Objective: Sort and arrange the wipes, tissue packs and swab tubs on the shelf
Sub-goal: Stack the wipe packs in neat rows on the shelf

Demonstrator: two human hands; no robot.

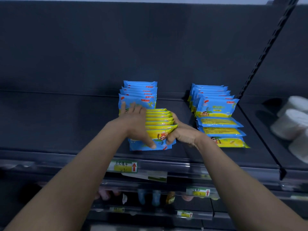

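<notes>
A bundle of blue and yellow wipe packs (159,121) sits upside down on the dark shelf (66,124), held between both hands. My left hand (135,124) grips its left side, fingers stretched back and thumb on the front pack. My right hand (179,133) clasps the right side from below. Right behind the bundle stands an upright row of the same wipe packs (140,92). A second row of wipe packs (215,100) stands to the right, and several packs (221,129) in front of it lie flat.
White tissue rolls (293,124), blurred, fill the neighbouring shelf bay at the right past a slotted upright (266,50). Price tags (123,166) hang on the shelf's front rail. Lower shelves below hold small dim items. The shelf's left half is bare dark metal.
</notes>
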